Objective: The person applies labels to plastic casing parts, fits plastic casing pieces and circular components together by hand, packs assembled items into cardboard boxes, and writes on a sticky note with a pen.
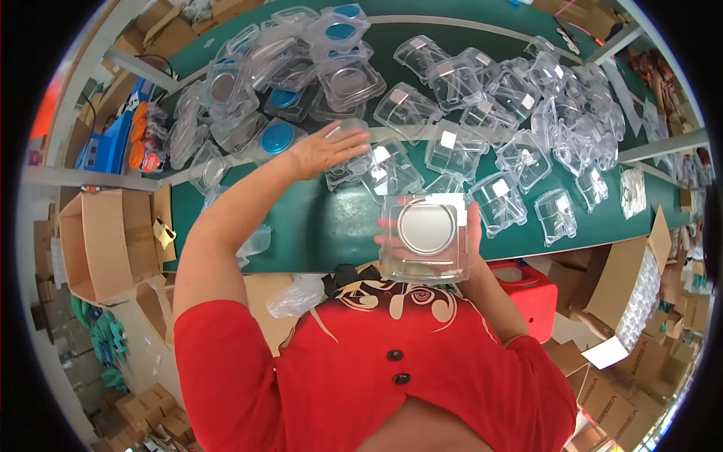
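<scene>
My right hand (474, 239) grips a clear plastic clamshell package (429, 264) in front of my chest, fingers behind its left side and the thumb side along its right edge. A round, silvery-rimmed shape shows in the middle of the package. Over the table to the left, my left hand (325, 152) has its fingers stretched out toward the right, with nothing held. Its fingertips overlap a clear plastic shell (354, 167) in this view. A blue round piece (277, 138) lies in clear plastic just left of that hand.
Stacked clear packages (350, 79), some with blue discs, cover the back left of the green table (343, 233). Many clear shells (456, 151) with white labels spread over its right side. Open cartons (105, 241) and a red stool (531, 297) stand by the front edge.
</scene>
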